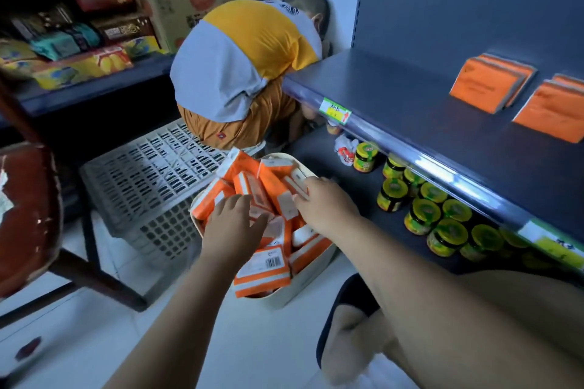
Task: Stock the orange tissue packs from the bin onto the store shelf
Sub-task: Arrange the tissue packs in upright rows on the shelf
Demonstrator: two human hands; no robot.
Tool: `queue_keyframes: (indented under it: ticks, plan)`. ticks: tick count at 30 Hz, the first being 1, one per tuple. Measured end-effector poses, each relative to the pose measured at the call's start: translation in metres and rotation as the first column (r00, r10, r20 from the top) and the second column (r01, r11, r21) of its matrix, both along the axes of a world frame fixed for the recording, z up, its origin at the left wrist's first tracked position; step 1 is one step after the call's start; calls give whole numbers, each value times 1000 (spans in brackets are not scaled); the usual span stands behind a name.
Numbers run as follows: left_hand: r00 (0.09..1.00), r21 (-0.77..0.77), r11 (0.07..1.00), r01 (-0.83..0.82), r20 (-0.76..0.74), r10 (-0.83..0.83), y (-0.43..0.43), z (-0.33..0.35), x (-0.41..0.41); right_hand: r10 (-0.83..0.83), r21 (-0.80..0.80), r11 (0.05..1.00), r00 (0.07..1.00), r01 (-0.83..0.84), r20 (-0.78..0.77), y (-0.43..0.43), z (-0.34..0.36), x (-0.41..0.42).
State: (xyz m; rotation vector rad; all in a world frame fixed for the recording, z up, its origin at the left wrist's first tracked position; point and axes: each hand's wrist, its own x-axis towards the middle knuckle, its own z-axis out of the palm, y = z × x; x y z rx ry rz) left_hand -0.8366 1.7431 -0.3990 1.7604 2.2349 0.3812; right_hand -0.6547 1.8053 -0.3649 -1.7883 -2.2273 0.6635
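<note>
Ahead of us a second person in a yellow-and-grey shirt (249,50) crouches with their back to us. Just near of them lies a grey slotted crate (151,180), upturned on the floor. On the far left we see snack packets (63,50) and a cardboard box (186,6). Low on the right stand yellow-lidded jars (423,215).

Dim overall, with a cool bluish cast; the upper left of the frame sinks to near black; brightest is the floor (252,341) at lower centre; a white glare streak runs along the shelf edge (442,167) at right; wide-angle bending curves the edges; soft blur on the hands (234,224) and the corners.
</note>
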Motion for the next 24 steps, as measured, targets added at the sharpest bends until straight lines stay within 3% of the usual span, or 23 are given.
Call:
queue_keyframes:
  ticks: [5,9,12,17,19,21,24]
  plan:
    - [982,-31,986,-162,96,164,27,-25,-13,1,-13,1000,994,0,107,23,-32,-23]
    - [971,38,970,-241,9,240,48,-32,-8,-35,-44,998,996,39,85,40,-51,-40]
    - [958,48,958,-281,-34,283,65,-42,-7,-90,-134,987,996,89,1,51,-58,-45]
    - [915,27,916,-400,76,397,81,-46,-8,-230,-262,949,956,177,-185,65,-65,-36]
    - [898,47,908,-415,180,401,81,-39,-8,-330,-354,909,900,221,-286,69,-61,-27]
    - [840,108,887,-450,390,378,79,-28,-6,-441,-461,852,815,249,-376,71,-52,-15]
    - [743,160,864,-478,599,300,75,-3,5,-625,-607,742,624,286,-469,71,-34,9]
